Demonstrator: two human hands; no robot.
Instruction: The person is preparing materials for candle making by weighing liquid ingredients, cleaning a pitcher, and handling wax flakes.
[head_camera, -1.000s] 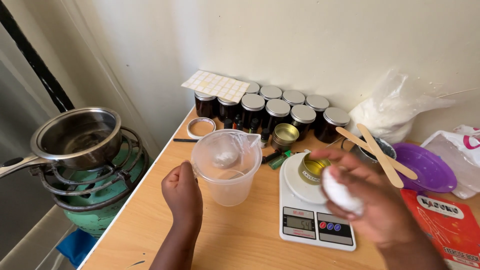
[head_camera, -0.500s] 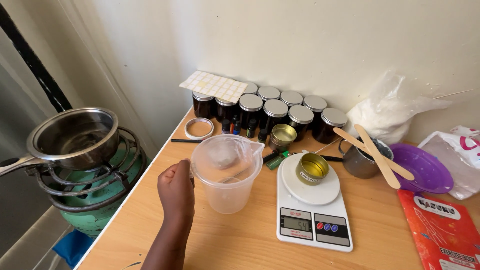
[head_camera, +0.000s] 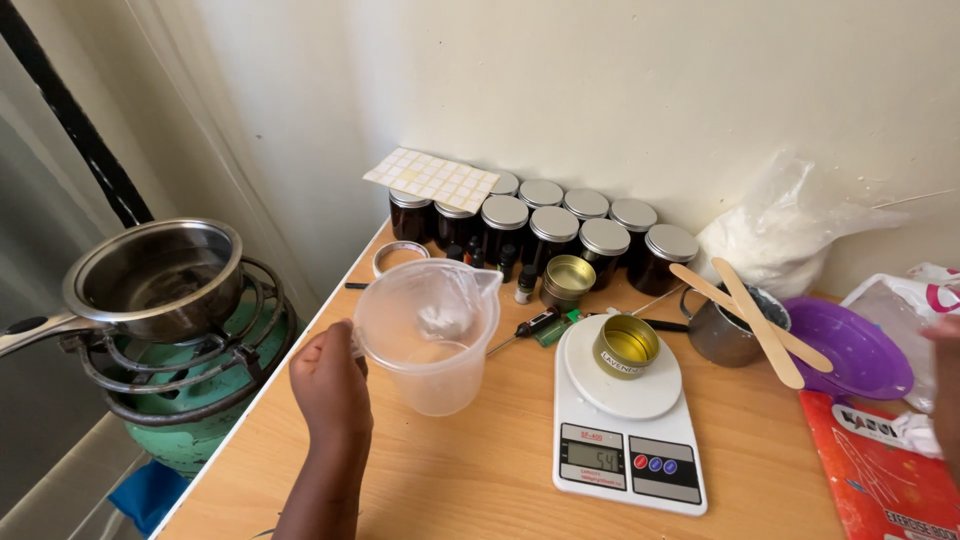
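My left hand grips the handle of a clear plastic measuring jug and holds it just above the wooden table. Some crumpled clear film and a pale lump show inside the jug. Right of it, a small gold tin with yellowish liquid stands on a white digital kitchen scale. Only a sliver of my right hand shows at the right edge, above a red packet; its fingers are cut off by the frame.
A steel saucepan sits on a green gas burner left of the table. Several dark lidded jars line the wall. A metal cup with wooden sticks, a purple bowl and a white powder bag stand at the right.
My right hand, which held a white lump over the scale, has pulled away to the right edge. The jug in my left hand has shifted a little to the left.
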